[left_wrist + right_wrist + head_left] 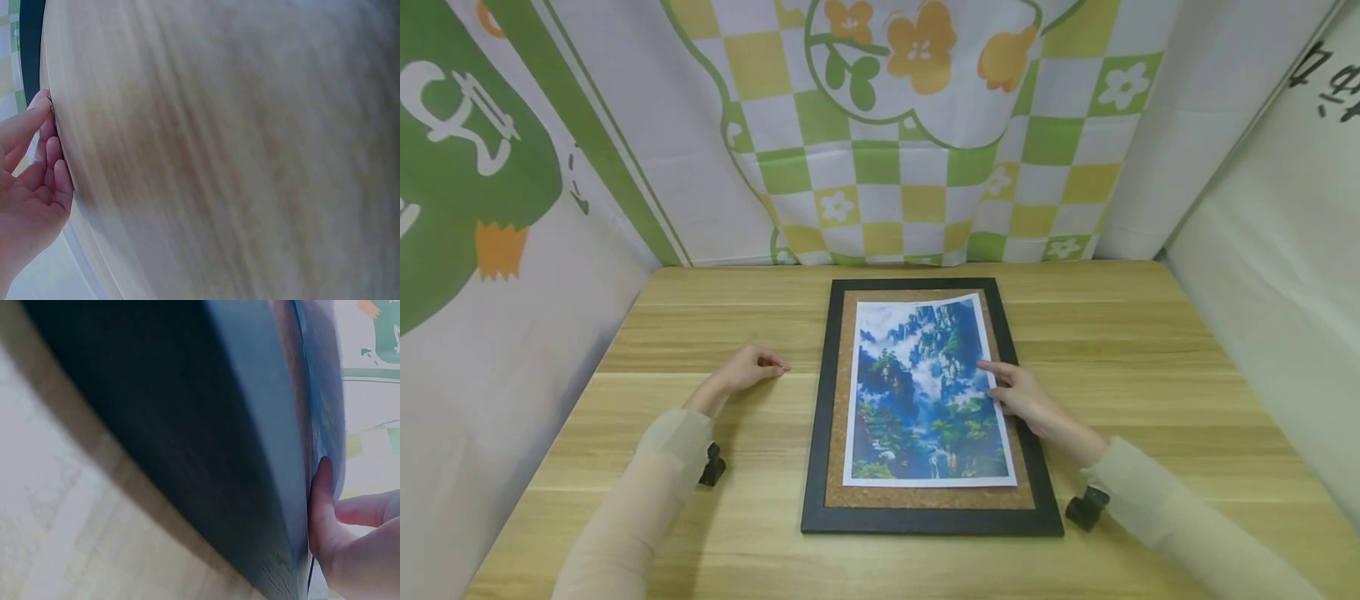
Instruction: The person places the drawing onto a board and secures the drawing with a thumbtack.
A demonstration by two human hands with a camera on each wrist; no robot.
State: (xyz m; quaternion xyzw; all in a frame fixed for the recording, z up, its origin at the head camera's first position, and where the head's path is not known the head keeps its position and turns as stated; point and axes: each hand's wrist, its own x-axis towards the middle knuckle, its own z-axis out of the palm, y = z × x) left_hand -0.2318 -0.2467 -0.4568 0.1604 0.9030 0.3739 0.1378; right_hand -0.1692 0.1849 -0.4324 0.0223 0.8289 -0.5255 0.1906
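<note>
A printed landscape picture with blue mountains and green trees lies on a cork board in a black frame. Its upper right corner lifts slightly. My right hand reaches over the frame's right side, index finger extended and fingertips on the picture's right margin; the right wrist view shows the thumb pressing along that edge. Left of the frame, my left hand is low over the table, pinching a tiny metallic piece between thumb and index finger. The fingertips hide most of it.
The board rests on a wood-grain table with its long sides running away from me. A checkered, flowered curtain hangs at the table's back edge. White printed cloth walls stand at both sides.
</note>
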